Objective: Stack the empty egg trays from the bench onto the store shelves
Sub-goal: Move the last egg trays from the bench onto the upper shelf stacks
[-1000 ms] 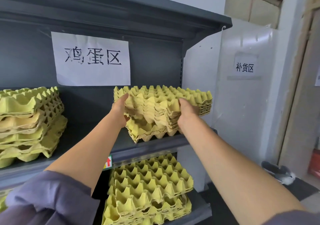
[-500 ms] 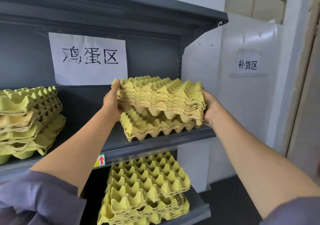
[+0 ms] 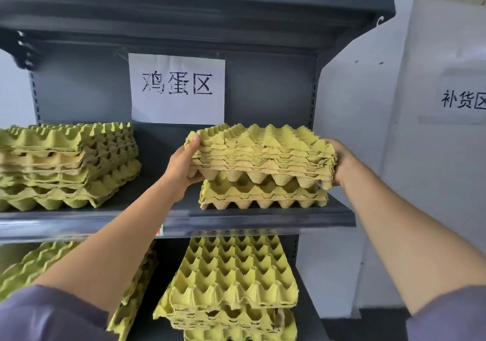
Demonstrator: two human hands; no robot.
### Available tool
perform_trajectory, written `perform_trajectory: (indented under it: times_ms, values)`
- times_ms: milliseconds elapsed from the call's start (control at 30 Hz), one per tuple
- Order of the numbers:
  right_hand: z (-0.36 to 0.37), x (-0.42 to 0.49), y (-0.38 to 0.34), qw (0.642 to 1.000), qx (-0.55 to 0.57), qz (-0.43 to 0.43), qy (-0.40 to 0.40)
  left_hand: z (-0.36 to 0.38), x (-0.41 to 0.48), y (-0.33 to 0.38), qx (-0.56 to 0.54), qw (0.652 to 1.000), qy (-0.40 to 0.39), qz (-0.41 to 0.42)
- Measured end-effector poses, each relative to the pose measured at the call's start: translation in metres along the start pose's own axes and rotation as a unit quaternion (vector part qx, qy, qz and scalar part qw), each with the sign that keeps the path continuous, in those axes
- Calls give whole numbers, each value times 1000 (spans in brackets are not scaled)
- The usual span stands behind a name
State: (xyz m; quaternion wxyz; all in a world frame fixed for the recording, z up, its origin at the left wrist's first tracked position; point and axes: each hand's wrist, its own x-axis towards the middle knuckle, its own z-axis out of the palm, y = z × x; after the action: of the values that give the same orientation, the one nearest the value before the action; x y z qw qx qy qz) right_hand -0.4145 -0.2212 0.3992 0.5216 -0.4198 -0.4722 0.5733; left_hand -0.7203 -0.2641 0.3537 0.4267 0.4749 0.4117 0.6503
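Middle shelf: holds two tray piles.
Left pile: 9 o'clock, untouched.
Left hand: grips the held stack at its left edge, thumb on top.
Held stack: centre, just over the right pile (contact unclear).
Right hand: clasps its right edge, 3 o'clock.
Below: lower left pile, 8 o'clock; lower centre pile, 6 o'clock.

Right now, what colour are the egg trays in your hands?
Yellowish green, seen in the head view: the held egg trays.
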Motion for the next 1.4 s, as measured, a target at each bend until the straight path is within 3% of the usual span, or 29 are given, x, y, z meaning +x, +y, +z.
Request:
perform_trajectory:
  times_ms: [167,400,867,1067,1200,1267,1400]
  values:
    - [-6,18,3,999,2,1,-32,5,-14,-10,65,995,79,5]
    - [-12,37,5,999,-9,-8,-33,25,-26,-13,75,990,121,15]
    - [-29,50,17,997,-37,44,-54,31,-15,-40,63,992,107,-39]
    - [-42,60,28,991,-79,108,-4,28,-12,-41,72,990,108,-57]
    - [-46,54,32,998,0,-8,66,33,-13,-44,92,988,121,13]
    - [-42,40,32,990,-28,-98,95,38,-13,-45,100,986,128,37]
    - [-31,11,47,966,-143,-206,61,44,-17,-46,81,985,141,49]
